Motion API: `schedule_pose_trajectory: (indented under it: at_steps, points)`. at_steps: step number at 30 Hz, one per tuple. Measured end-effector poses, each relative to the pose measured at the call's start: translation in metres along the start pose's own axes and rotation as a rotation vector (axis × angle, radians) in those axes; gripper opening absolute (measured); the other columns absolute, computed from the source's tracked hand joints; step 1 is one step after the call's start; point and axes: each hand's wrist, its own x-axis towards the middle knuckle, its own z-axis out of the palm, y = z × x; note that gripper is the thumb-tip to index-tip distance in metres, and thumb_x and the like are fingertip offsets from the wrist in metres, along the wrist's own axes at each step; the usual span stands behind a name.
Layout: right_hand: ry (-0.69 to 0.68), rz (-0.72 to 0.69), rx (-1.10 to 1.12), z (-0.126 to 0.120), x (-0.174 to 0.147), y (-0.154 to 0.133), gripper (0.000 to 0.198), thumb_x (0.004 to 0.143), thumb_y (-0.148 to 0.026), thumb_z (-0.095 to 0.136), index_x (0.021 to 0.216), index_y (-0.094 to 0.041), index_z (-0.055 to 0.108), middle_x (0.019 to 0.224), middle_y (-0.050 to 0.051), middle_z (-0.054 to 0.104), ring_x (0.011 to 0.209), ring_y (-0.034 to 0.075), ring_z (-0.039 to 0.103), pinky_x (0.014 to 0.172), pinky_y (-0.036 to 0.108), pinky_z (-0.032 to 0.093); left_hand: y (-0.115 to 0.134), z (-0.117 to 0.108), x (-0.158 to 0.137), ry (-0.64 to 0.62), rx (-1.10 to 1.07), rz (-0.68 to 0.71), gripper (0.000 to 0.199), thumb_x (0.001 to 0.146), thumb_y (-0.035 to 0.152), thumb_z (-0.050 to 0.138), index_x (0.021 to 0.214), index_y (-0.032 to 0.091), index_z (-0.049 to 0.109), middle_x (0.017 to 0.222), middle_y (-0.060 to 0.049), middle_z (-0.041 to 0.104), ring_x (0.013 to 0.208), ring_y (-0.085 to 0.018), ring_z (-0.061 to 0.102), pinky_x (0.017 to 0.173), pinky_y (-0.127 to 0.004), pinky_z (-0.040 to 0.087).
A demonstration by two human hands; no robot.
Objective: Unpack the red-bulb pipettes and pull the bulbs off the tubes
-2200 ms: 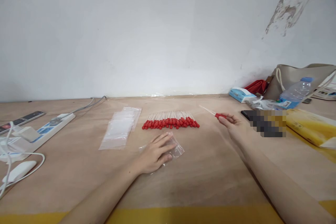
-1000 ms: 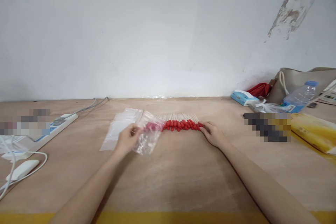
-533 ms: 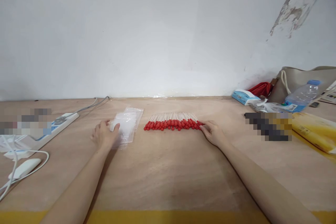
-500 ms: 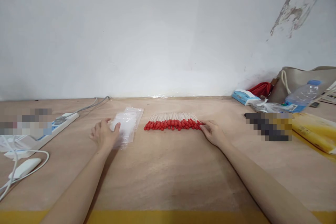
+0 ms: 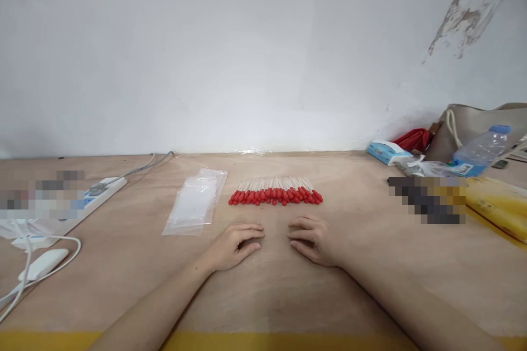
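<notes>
Rests a bare left hand (image 5: 236, 245) on a light brown, wood-toned tabletop (image 5: 263, 296), with fingers loosely bent toward the middle and thumb parted from them, gripping nothing. Rests a bare right hand (image 5: 316, 241) opposite, with fingers curved inward and thumb slightly apart, also gripping nothing. Holds both sets of fingertips well short of contact, facing each other.

Shows, just beyond both hands and touching neither, a dense row of thin pale sticks with bright red rounded ends (image 5: 275, 196), laid side by side on the tabletop, with red ends toward the hands and pale shafts toward the back. Shows, just left of that row, a fanned stack of flat, whitish, see-through plastic bags (image 5: 193, 203), overlapping at a slant, near the left hand but untouched.

Includes, farther left, a long white power strip (image 5: 105, 192) and a smooth white rounded plastic piece (image 5: 44, 264). Includes, farther right, a blue-and-white carton (image 5: 385, 154), a clear plastic bottle with a blue cap (image 5: 483, 148) and a glossy yellow plastic packet (image 5: 498, 203). Covers one patch on each side with coarse pixel blocks; cannot tell what lies there. Ends at the back in a white wall (image 5: 230, 55), flaking at upper right.
</notes>
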Motion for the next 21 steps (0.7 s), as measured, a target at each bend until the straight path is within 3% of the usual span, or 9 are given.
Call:
schedule_pose_trajectory:
  at_steps: [3, 7, 10, 14, 17, 21]
  points:
    - [-0.057, 0.076, -0.008, -0.001, 0.001, 0.0, 0.029, 0.083, -0.029, 0.048, 0.108, -0.023, 0.059, 0.106, 0.007, 0.059, 0.093, 0.018, 0.054, 0.081, 0.033, 0.045, -0.001, -0.001, 0.001, 0.026, -0.012, -0.025, 0.028, 0.084, 0.032, 0.05, 0.11, 0.025, 0.058, 0.115, -0.004, 0.059, 0.108, -0.017, 0.052, 0.093, -0.034, 0.042]
    - [-0.073, 0.119, 0.0, -0.002, 0.0, 0.002, 0.03, 0.083, -0.03, 0.047, 0.11, -0.024, 0.058, 0.108, 0.006, 0.058, 0.096, 0.017, 0.054, 0.083, 0.032, 0.045, 0.0, 0.001, 0.004, 0.062, 0.021, 0.008, 0.024, 0.085, 0.029, 0.049, 0.105, 0.024, 0.06, 0.109, -0.004, 0.06, 0.102, -0.017, 0.054, 0.089, -0.033, 0.044]
    - [-0.032, 0.143, 0.013, 0.001, 0.001, 0.004, 0.028, 0.083, -0.029, 0.048, 0.107, -0.023, 0.059, 0.107, 0.007, 0.058, 0.095, 0.017, 0.054, 0.084, 0.032, 0.044, -0.001, 0.003, 0.013, 0.224, 0.137, 0.017, 0.019, 0.085, 0.025, 0.047, 0.096, 0.021, 0.062, 0.1, -0.005, 0.061, 0.096, -0.017, 0.054, 0.086, -0.034, 0.043]
    - [0.003, 0.141, 0.02, 0.001, 0.003, 0.006, 0.026, 0.083, -0.029, 0.049, 0.104, -0.022, 0.061, 0.104, 0.007, 0.058, 0.095, 0.017, 0.054, 0.083, 0.032, 0.044, -0.013, 0.0, 0.035, 0.473, 0.374, -0.1, 0.02, 0.083, 0.027, 0.05, 0.098, 0.019, 0.06, 0.099, -0.007, 0.059, 0.096, -0.021, 0.051, 0.085, -0.037, 0.04]
    - [-0.01, 0.141, 0.03, -0.001, 0.004, 0.006, 0.026, 0.083, -0.028, 0.048, 0.106, -0.022, 0.06, 0.105, 0.007, 0.058, 0.095, 0.017, 0.054, 0.083, 0.032, 0.044, -0.026, -0.003, 0.05, 0.549, 0.485, -0.179, 0.022, 0.081, 0.031, 0.052, 0.097, 0.019, 0.061, 0.099, -0.007, 0.059, 0.098, -0.023, 0.05, 0.086, -0.039, 0.037]
    - [-0.015, 0.152, 0.039, -0.001, 0.003, 0.007, 0.026, 0.083, -0.029, 0.049, 0.106, -0.022, 0.06, 0.105, 0.007, 0.058, 0.095, 0.017, 0.054, 0.083, 0.032, 0.045, -0.035, -0.003, 0.061, 0.559, 0.505, -0.203, 0.02, 0.08, 0.036, 0.054, 0.089, 0.022, 0.065, 0.095, -0.005, 0.061, 0.096, -0.023, 0.051, 0.085, -0.04, 0.036]
